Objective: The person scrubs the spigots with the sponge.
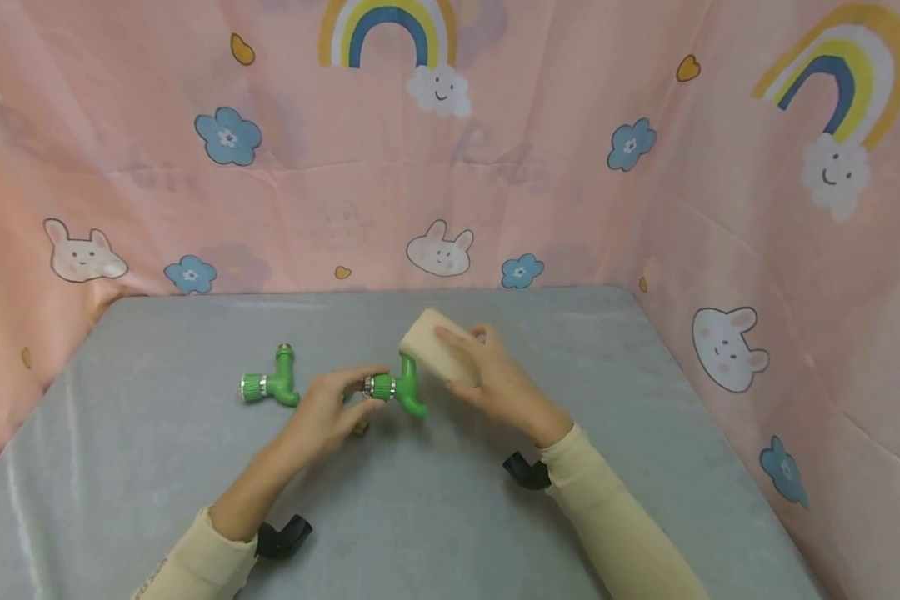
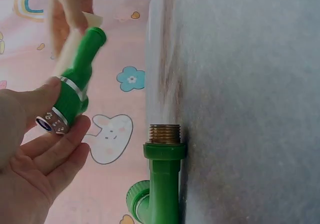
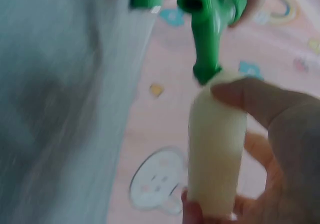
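Observation:
My left hand pinches a green plastic tap by its ridged knob between thumb and fingers, above the grey table. In the left wrist view, the knob end of this tap has silvery rings. A cream sponge block is gripped in my right hand, thumb along one broad side. One end of the sponge meets the tap's inlet end in the right wrist view. Another green tap lies on the table left of my left hand. Under that hand a brass threaded end shows, the rest hidden.
The grey cloth-covered table runs back to a pink curtain printed with rainbows, rabbits and flowers. Black curved pieces stick out at both wrists, beside the cream sleeves.

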Demonstrator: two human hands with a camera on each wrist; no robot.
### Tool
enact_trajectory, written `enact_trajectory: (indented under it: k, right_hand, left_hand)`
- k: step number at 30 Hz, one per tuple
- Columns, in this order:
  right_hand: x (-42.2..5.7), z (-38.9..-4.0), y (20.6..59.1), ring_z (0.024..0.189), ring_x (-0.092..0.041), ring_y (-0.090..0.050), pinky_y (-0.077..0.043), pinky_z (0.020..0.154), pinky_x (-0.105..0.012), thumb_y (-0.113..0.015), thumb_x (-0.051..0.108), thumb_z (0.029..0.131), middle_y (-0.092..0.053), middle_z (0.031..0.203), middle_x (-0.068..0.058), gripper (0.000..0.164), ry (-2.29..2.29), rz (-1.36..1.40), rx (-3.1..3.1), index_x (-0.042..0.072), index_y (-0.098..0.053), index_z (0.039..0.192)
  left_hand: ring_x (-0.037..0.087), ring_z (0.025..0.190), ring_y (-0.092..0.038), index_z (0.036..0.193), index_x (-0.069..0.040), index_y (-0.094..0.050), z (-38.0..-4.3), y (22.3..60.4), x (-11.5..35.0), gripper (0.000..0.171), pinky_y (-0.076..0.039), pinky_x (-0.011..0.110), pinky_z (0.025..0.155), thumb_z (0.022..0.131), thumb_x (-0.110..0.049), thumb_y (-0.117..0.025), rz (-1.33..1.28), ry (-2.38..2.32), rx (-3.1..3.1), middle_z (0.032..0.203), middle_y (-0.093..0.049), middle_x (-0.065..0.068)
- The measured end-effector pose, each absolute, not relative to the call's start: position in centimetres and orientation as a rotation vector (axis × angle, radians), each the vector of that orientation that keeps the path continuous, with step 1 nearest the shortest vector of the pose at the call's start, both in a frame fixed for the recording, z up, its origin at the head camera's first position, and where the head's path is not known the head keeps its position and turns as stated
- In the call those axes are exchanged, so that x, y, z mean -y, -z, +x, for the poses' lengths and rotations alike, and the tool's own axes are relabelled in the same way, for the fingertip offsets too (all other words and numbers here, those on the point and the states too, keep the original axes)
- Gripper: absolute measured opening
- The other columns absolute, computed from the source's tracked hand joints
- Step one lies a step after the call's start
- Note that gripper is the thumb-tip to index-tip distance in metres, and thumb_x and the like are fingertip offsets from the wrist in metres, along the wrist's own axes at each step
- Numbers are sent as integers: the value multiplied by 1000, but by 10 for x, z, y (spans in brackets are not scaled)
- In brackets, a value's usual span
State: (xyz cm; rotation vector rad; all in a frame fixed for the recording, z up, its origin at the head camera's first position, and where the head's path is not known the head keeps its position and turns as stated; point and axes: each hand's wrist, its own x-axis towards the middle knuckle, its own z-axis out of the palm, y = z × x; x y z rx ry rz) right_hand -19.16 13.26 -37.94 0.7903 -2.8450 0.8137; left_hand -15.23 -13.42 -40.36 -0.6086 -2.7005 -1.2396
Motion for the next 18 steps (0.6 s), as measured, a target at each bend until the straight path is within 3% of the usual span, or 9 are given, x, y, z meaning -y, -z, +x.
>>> enact_trajectory:
  k: [5, 12, 18]
  right_hand:
    - [-141, -201, 380, 114, -41, -52, -55, 81, -50, -76, 17, 90, -44, 135, -30, 65, -740, 657, 2765, 17, -50, 150]
    - [-124, -183, 370, 119, -47, -52, -54, 89, -56, -79, 21, 88, -48, 137, -30, 59, -763, 851, 2669, 18, -59, 143]
    - [-126, -187, 372, 120, -44, -52, -56, 86, -50, -76, 15, 87, -49, 137, -29, 58, -720, 698, 2719, 16, -59, 143]
  left_hand:
    - [29, 104, -71, 128, -6, -67, -151, 402, 133, 45, -62, 41, 86, 85, -1, -77, -657, 1185, 2670, 122, -72, 13]
    - [24, 101, -71, 124, -8, -70, -151, 398, 129, 45, -60, 22, 73, 81, 1, -80, -708, 1084, 2649, 125, -72, 9]
    - [21, 100, -71, 124, -13, -70, -150, 396, 129, 46, -61, 29, 78, 82, 0, -80, -699, 963, 2680, 124, -72, 5]
